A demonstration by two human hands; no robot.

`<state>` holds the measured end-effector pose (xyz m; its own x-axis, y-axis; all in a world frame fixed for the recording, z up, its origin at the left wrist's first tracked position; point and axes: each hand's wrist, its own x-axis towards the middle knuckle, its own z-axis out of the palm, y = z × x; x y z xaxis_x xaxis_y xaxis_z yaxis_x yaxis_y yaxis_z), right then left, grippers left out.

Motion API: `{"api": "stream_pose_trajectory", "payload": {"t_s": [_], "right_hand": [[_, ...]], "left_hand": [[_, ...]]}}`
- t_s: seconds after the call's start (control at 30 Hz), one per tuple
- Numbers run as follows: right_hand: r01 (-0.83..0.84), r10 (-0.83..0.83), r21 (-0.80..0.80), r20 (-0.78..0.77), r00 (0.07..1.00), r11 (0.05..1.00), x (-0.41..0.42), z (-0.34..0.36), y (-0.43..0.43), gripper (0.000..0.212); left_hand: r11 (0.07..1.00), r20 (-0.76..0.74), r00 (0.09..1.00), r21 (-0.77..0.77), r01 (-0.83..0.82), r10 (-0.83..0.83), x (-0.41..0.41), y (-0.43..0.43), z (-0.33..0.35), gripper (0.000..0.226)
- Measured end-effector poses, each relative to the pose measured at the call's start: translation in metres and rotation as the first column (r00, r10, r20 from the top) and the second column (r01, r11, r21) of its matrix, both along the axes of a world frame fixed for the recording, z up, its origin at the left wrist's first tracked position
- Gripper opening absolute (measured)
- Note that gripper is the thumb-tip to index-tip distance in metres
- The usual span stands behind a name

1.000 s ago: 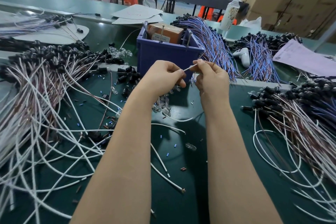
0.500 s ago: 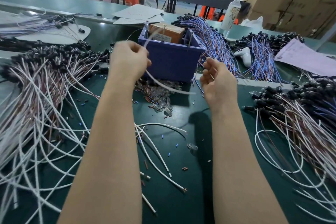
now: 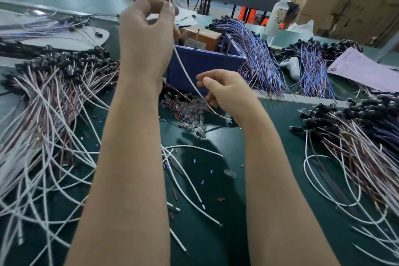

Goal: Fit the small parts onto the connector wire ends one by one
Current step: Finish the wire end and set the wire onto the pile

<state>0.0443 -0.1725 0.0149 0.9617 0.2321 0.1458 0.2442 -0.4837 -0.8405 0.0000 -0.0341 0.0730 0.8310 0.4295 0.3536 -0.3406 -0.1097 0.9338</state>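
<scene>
Our left hand (image 3: 146, 34) pinches the wire (image 3: 183, 71) high; its axis slants down to our right hand (image 3: 226, 93), fingers curled, grip unclear, beside the small parts (image 3: 190, 114).

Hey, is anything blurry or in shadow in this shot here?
Head view: the white wire smears with motion blur above the left hand; the arms cast a soft shadow on the green table near the right hand; wide-angle distortion bends the table's far edges.

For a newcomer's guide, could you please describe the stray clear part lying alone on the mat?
Start at the blue bin. Come nearer, past the heap of clear parts, to the mat between the forearms. The stray part lies alone, glassy among tiny blue and brown bits.
</scene>
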Motion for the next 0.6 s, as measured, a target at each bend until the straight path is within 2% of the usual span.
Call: {"api": "stream_pose_trajectory", "payload": {"t_s": [0.07,0.1,0.2,0.3,0.43,0.53,0.6], "right_hand": [[0.085,-0.075,-0.158,0.068,0.995,0.984,0.003,-0.005,-0.001,0.019],[0.085,-0.075,-0.244,0.052,0.996,0.966,0.004,-0.007,-0.004,0.02],[-0.01,-0.034,-0.393,-0.106,0.994,0.92,0.004,-0.011,-0.013,0.024],[-0.14,0.059,-0.408,-0.205,0.977,0.902,0.003,-0.012,-0.012,0.027],[-0.266,0.15,-0.425,-0.288,0.946,0.865,0.001,-0.014,-0.011,0.021],[-0.218,0.134,-0.319,-0.264,0.955,0.922,0.002,-0.015,-0.014,0.014],[-0.104,0.048,-0.245,-0.221,0.974,0.964,0.005,-0.013,-0.02,0.024]], "left_hand": [[1.0,-0.001,1.0,-0.016,0.008,-0.008,0.001,-0.001,-0.001,0.013],[1.0,-0.002,1.0,-0.026,0.002,-0.002,0.002,-0.001,-0.002,0.013],[0.997,-0.013,1.0,-0.074,-0.021,0.02,0.008,-0.002,-0.005,0.012],[0.991,-0.035,0.999,-0.129,-0.032,0.028,0.014,-0.004,-0.008,0.011],[0.978,-0.038,0.999,-0.208,-0.023,0.016,0.018,-0.007,-0.013,0.017],[0.947,-0.013,1.0,-0.319,-0.023,0.02,0.02,-0.006,-0.016,0.018],[0.925,0.0,1.0,-0.378,-0.023,0.025,0.022,-0.005,-0.017,0.016]]}}
